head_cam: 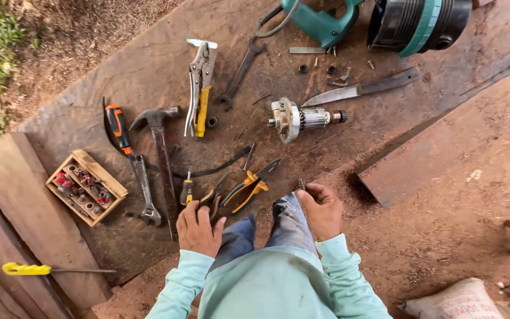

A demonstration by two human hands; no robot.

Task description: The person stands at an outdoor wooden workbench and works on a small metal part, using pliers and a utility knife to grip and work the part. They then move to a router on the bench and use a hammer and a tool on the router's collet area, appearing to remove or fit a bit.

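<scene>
Here, right hand (pixel 323 210) pinching a small metal part (pixel 301 184) at its fingertips; left hand (pixel 198 227) loose over pliers (pixel 213 198).

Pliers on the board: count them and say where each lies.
2. The locking pliers with a yellow release lever lie near the board's far middle, beside a dark spanner. The orange-handled pliers lie near the person's knees, between the left hand and right hand. Others may be hidden.

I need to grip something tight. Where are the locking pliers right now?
In the head view, the silver locking pliers with a yellow release lever lie upper centre on the dark board, between the steel claw hammer and the dark open-ended spanner.
</scene>
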